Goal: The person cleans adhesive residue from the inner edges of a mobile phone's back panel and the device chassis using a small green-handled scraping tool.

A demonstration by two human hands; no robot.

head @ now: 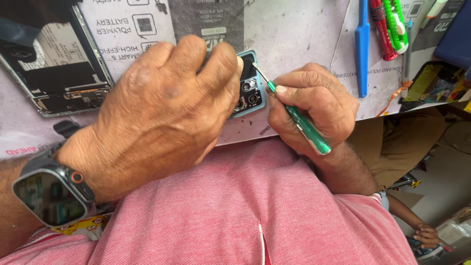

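My left hand (162, 108) curls over a light blue phone back cover (250, 93) with several camera lenses, holding it down at the near edge of the work surface. My right hand (311, 105) grips a green-handled screwdriver (301, 125); its thin metal tip points up and left onto the cover near the camera cluster. Most of the cover is hidden under my left fingers. A dark smartwatch (51, 194) sits on my left wrist.
An opened phone body (49, 64) with exposed internals lies at the far left. A blue plastic pry tool (362, 46), a red tool (381, 29) and a green-and-white tool (396, 24) lie at the upper right. Another person's hand (427, 235) shows at the lower right.
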